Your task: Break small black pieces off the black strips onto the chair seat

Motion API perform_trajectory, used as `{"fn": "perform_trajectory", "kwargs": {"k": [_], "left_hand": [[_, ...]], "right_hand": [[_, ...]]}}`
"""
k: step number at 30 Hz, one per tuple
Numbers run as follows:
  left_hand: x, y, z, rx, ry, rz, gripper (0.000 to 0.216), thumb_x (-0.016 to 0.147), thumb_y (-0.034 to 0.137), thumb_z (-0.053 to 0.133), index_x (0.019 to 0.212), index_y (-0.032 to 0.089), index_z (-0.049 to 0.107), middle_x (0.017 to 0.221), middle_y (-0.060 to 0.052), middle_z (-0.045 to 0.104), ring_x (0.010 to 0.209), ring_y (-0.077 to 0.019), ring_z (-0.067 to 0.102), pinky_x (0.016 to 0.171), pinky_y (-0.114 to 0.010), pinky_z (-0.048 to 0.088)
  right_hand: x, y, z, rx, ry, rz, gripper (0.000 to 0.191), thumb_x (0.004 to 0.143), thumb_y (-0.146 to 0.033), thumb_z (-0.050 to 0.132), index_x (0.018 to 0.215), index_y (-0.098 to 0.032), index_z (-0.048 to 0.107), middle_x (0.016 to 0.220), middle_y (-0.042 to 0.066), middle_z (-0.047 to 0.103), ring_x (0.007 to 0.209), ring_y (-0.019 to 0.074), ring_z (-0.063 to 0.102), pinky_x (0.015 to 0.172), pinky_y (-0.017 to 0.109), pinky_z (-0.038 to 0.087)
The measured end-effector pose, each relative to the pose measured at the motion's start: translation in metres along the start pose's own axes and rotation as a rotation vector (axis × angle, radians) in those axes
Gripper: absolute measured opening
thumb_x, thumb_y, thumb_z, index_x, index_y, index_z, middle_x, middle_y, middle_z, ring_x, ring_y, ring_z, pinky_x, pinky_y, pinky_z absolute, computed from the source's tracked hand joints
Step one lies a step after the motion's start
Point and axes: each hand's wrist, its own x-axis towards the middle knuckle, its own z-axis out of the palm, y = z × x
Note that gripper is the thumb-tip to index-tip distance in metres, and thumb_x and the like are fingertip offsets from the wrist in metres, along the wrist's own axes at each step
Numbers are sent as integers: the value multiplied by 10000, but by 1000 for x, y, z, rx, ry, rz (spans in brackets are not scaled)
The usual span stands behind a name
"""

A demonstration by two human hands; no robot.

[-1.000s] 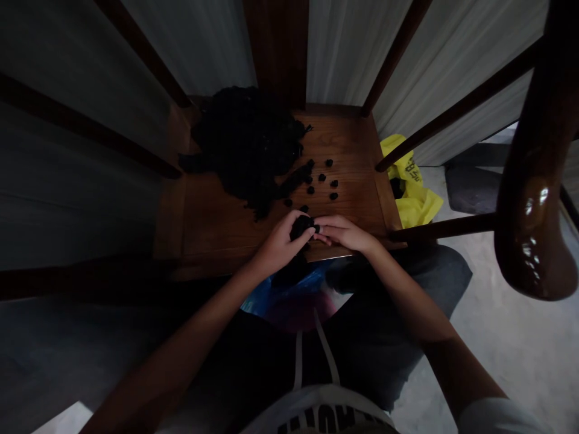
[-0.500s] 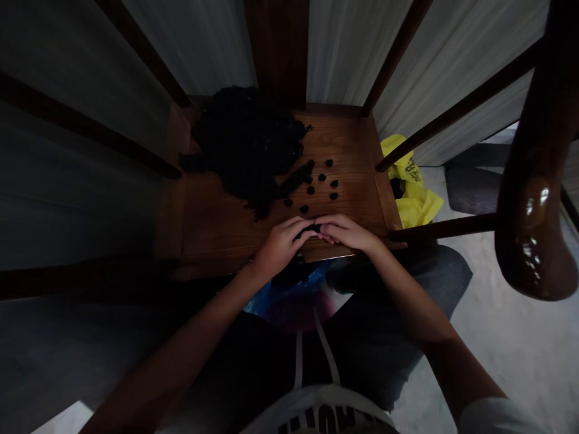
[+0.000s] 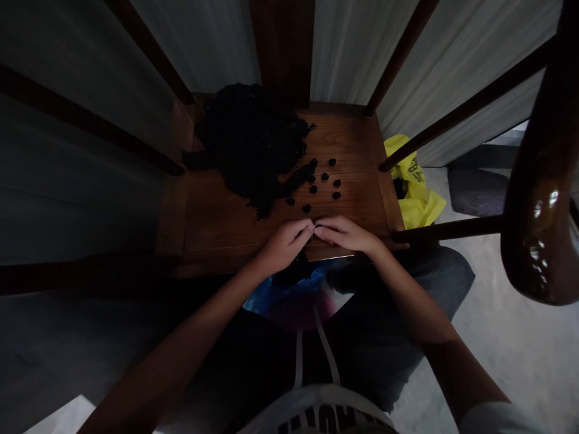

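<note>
My left hand (image 3: 286, 244) and my right hand (image 3: 346, 235) rest at the front of a varnished wooden chair seat (image 3: 357, 144), their fingertips meeting. No black lump shows between them, and I cannot tell whether they hold something small. Beyond them lie several small black lumps (image 3: 324, 176) and a longer black strip (image 3: 298, 179). A large heap of black fibrous material (image 3: 251, 144) covers the seat's back left. A dark clump (image 3: 294, 271) sits below my left hand, past the seat's front edge.
Wooden spindles (image 3: 456, 114) and a glossy chair post (image 3: 538, 211) surround the seat. A yellow plastic bag (image 3: 416, 199) lies on the floor beyond the right edge, and a blue bag (image 3: 266, 295) lies by my lap. Pale curtains (image 3: 348, 48) hang behind.
The black lump visible between my hands earlier no longer shows. My fingertips have closed together, and my left hand has drawn slightly back from the lump's earlier place.
</note>
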Motion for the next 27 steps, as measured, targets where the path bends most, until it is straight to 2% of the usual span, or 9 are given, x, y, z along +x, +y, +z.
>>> {"fn": "perform_trajectory", "kwargs": {"k": [4, 8, 12, 16, 18, 20, 22, 24, 27], "left_hand": [[5, -2, 3, -234, -8, -100, 268, 895, 222, 441, 635, 159, 461, 604, 42, 437, 604, -91, 409, 605, -226, 315], [6, -1, 4, -547, -82, -207, 273, 870, 237, 459, 609, 159, 451, 562, 35, 450, 540, -80, 390, 544, -217, 296], [9, -3, 2, -971, -118, -287, 309, 822, 260, 496, 561, 180, 351, 496, 49, 357, 440, -63, 291, 445, -200, 244], [14, -3, 2, -1127, -107, -349, 255, 783, 248, 522, 588, 177, 374, 504, 55, 342, 424, -55, 263, 408, -176, 208], [15, -1, 3, -1119, -99, -353, 239, 797, 269, 517, 618, 176, 390, 530, 56, 345, 427, -54, 275, 402, -170, 207], [14, 1, 4, -1016, -63, -350, 239, 836, 304, 501, 655, 173, 416, 549, 53, 361, 437, -58, 305, 404, -171, 230], [13, 1, 4, -864, -10, -336, 238, 878, 344, 462, 721, 166, 469, 570, 40, 405, 467, -70, 366, 427, -177, 292], [11, -1, 3, -771, 16, -322, 230, 891, 361, 430, 811, 163, 514, 619, 24, 456, 516, -81, 425, 462, -180, 344], [10, -4, 2, -779, -1, -358, 164, 846, 324, 472, 901, 178, 522, 709, 27, 465, 542, -70, 427, 464, -166, 343]], "right_hand": [[1, 2, 5, 218, -34, 18, 286, 917, -348, 470, 718, -152, 534, 603, -41, 447, 556, 78, 402, 534, 217, 306], [2, 8, 9, 470, 4, 63, 172, 780, -246, 479, 652, -147, 536, 524, -51, 382, 451, 70, 288, 448, 235, 202], [3, 13, 5, 762, 164, -98, 269, 739, -268, 441, 495, -203, 349, 458, -52, 279, 396, 71, 230, 448, 261, 151], [3, 12, 2, 790, 222, -134, 284, 789, -310, 497, 549, -184, 414, 528, -43, 307, 427, 82, 307, 465, 257, 183], [3, 12, 4, 732, 246, -110, 252, 812, -357, 522, 640, -174, 494, 568, -37, 344, 454, 92, 339, 466, 251, 216], [3, 13, 5, 571, 376, -94, 223, 842, -384, 533, 769, -175, 557, 591, -36, 385, 473, 99, 354, 473, 248, 253], [3, 15, 4, 241, 592, -91, 203, 874, -382, 540, 861, -186, 592, 648, -16, 467, 536, 115, 410, 522, 258, 325], [4, 18, -1, -162, 776, -101, 184, 892, -367, 547, 897, -197, 616, 753, 18, 539, 669, 150, 483, 647, 299, 409], [7, 24, -11, -584, 831, -116, 190, 908, -372, 545, 940, -205, 629, 885, 61, 572, 882, 217, 514, 835, 387, 434]]}}
